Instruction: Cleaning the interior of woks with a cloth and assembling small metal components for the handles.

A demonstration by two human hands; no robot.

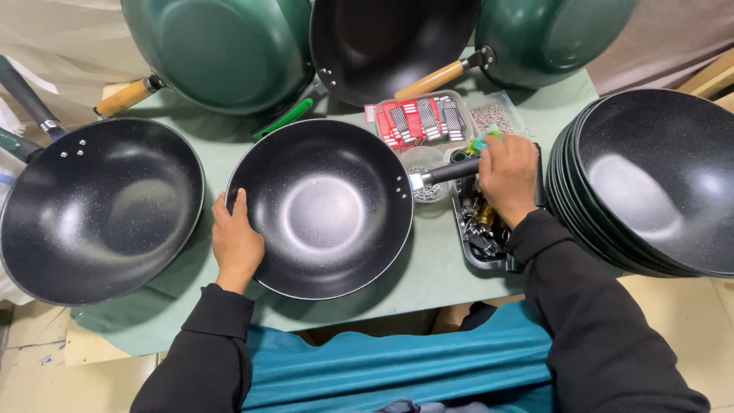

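A black speckled wok (325, 206) lies on the green-covered table (436, 268) in front of me. My left hand (235, 239) rests on its left rim, fingers spread over the edge. My right hand (508, 174) is closed around the wok's dark handle stub (447, 173) at the right side and also holds a small green and yellow tool (483, 141). Under that hand sits a black tray (480, 256) with small metal parts.
Another black wok (95, 210) lies at the left. A stack of black woks (654, 180) stands at the right. Green woks with wooden handles (222, 50) lean at the back. A clear box of red and grey parts (420, 118) and a bag of screws (493, 116) lie behind.
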